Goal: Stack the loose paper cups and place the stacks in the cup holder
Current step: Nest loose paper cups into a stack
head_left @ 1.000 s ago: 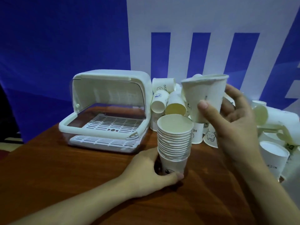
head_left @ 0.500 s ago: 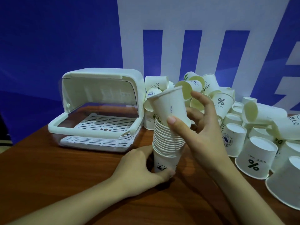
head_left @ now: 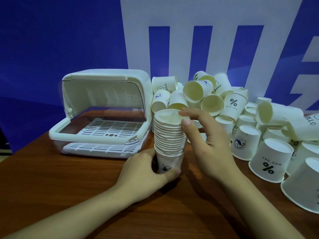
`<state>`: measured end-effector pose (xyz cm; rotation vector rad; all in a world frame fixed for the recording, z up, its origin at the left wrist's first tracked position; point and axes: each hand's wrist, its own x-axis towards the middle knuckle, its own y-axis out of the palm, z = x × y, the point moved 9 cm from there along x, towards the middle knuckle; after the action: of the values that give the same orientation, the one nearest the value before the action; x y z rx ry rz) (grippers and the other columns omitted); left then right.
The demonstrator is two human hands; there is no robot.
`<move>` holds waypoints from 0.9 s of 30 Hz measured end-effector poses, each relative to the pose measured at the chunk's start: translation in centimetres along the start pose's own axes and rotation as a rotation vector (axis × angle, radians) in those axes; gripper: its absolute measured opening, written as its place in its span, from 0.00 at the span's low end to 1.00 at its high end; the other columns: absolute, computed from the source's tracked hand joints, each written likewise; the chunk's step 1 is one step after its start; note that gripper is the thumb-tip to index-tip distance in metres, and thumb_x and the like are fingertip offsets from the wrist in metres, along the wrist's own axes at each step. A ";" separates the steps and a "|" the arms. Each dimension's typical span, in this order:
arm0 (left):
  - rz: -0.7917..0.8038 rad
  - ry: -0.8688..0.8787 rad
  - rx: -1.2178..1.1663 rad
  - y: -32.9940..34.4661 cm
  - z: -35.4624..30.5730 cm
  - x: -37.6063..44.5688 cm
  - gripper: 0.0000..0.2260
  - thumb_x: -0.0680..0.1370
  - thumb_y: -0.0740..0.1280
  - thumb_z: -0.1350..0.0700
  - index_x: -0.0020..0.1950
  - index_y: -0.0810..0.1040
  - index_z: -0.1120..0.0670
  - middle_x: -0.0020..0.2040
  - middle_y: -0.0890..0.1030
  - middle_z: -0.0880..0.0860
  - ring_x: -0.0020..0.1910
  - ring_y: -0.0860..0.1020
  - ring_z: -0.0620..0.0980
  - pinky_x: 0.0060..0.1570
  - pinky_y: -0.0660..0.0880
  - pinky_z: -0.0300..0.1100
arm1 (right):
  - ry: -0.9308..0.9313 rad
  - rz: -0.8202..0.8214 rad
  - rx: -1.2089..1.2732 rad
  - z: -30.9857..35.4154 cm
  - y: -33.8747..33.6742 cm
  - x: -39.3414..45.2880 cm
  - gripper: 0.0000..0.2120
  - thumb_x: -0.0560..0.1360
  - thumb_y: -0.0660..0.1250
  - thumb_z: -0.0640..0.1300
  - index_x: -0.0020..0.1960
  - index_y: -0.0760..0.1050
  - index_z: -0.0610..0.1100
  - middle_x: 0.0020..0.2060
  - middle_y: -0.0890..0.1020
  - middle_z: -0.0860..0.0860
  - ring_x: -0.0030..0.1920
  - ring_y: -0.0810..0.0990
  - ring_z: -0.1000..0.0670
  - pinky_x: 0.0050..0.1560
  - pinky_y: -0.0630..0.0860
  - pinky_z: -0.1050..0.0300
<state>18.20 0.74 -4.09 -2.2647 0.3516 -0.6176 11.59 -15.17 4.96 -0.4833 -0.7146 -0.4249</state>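
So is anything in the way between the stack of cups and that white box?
Nothing visible. The cup stack stands just right of the cup holder, whose lid is up; only bare table lies before its open front.

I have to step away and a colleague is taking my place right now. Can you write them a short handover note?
Left hand grips the bottom cup of the stack, upright on the table.
Right hand has its fingertips at the stack's top rim, thumb on its side.
Done: one tall stack built.
Left: the cup holder stands open, no cups in it; many loose cups lie right of the stack, some upside down. Stack those, then load the holder.
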 end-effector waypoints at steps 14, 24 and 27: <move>-0.063 0.062 -0.290 -0.6 -0.4 0.3 0.30 0.71 0.77 0.39 0.71 0.74 0.42 0.61 0.80 0.28 0.62 0.77 0.29 0.57 0.70 0.23 | -0.074 0.048 -0.024 -0.9 1.4 -0.6 0.19 0.84 0.58 0.55 0.71 0.76 0.53 0.65 0.79 0.59 0.69 0.75 0.54 0.68 0.70 0.57; -0.042 0.043 -0.255 -0.3 0.2 0.4 0.29 0.72 0.77 0.37 0.70 0.75 0.39 0.62 0.80 0.30 0.62 0.77 0.30 0.57 0.73 0.28 | 0.155 0.137 -0.567 -7.8 -1.2 -0.3 0.25 0.81 0.55 0.59 0.76 0.69 0.54 0.80 0.63 0.56 0.77 0.56 0.51 0.75 0.55 0.49; -0.042 0.035 -0.274 -0.2 0.1 0.5 0.27 0.72 0.78 0.41 0.69 0.75 0.40 0.61 0.81 0.30 0.61 0.78 0.31 0.57 0.74 0.28 | 0.162 0.463 -0.757 -10.1 1.4 -1.5 0.32 0.79 0.58 0.60 0.81 0.55 0.60 0.83 0.43 0.61 0.82 0.43 0.48 0.79 0.47 0.39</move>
<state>18.70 0.76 -3.86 -2.5298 0.4292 -0.6649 16.49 -19.29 -3.06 -1.2820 -0.2444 -0.2787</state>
